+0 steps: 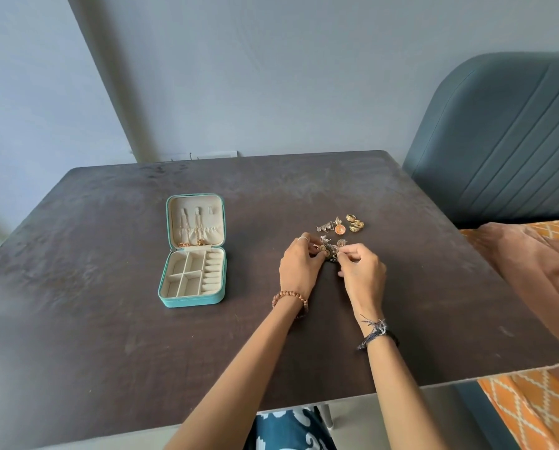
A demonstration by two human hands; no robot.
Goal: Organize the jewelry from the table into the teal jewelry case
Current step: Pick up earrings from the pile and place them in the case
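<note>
Right now I see both of my hands meeting over a small cluster of jewelry (329,251) on the dark counter (109,319), right of centre. My left hand (299,266) has its fingers curled in, its grip pinching one side of the tangled pieces; a ring shows on one finger and a beaded bracelet (289,298) circles the wrist. My right hand (362,274) mirrors it, fingertips pressed together on the other side of the same cluster (I cannot tell exactly which piece each hand has). A dark thread band (377,332) wraps the right wrist.

Just beyond the hands lie loose pieces on the counter: silver triangular earrings (327,226), a round orange earring (339,229) beside them, and a few gold rings (355,223) farther right.

Well to the left sits the teal jewelry case (192,298), open flat. Its lid (195,220) lies toward the far side with chains hanging inside and gathering at a pocket. The near half holds cream compartments and a ring roll along its right side.

A blue padded chair (505,141) stands at the far right, with orange patterned fabric (528,407) below it.
</note>
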